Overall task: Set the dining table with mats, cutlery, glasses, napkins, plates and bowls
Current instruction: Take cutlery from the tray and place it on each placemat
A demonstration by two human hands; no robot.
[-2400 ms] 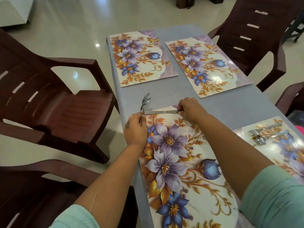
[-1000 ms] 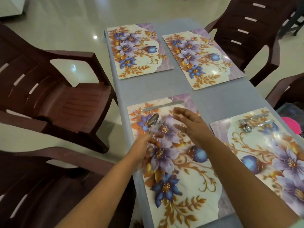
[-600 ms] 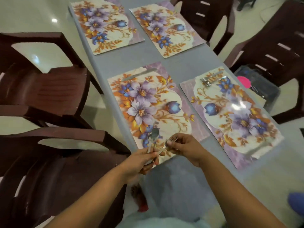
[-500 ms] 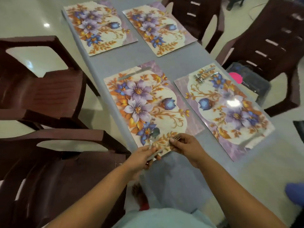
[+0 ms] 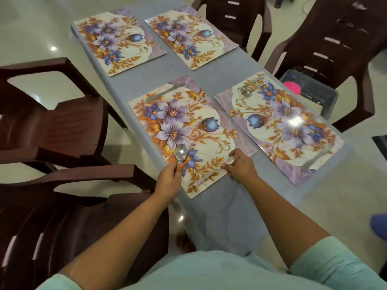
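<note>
1. Left hand (image 5: 167,178): I read the fingers as curled around the handle of a spoon (image 5: 181,152). The bowl of the spoon points away from me and stands over the near left part of the near-left mat (image 5: 188,130).

2. Right hand (image 5: 240,164): the fingers are bent down onto the tine end of a fork (image 5: 211,174). The fork lies flat along the near edge of the same mat, handle pointing toward the left hand. I see the fingertips pinching the tine end.

3. Knife (image 5: 165,92): it lies flat along the far edge of the near-left mat, well apart from both hands.

4. Near-right mat (image 5: 278,126): a second fork (image 5: 249,83) and second spoon (image 5: 254,88) lie together at its far corner.

5. Far mats: a far-left mat (image 5: 117,42) and a far-right mat (image 5: 188,36) lie side by side with no cutlery on them.

6. Surface: all four floral mats rest on a grey table (image 5: 188,74).

7. Room: dark brown plastic chairs (image 5: 52,126) stand along the left side and the right side of the table. A dark bin (image 5: 314,91) with a pink item (image 5: 292,87) in it sits on a right-hand chair seat. The floor (image 5: 31,28) is pale and glossy.
</note>
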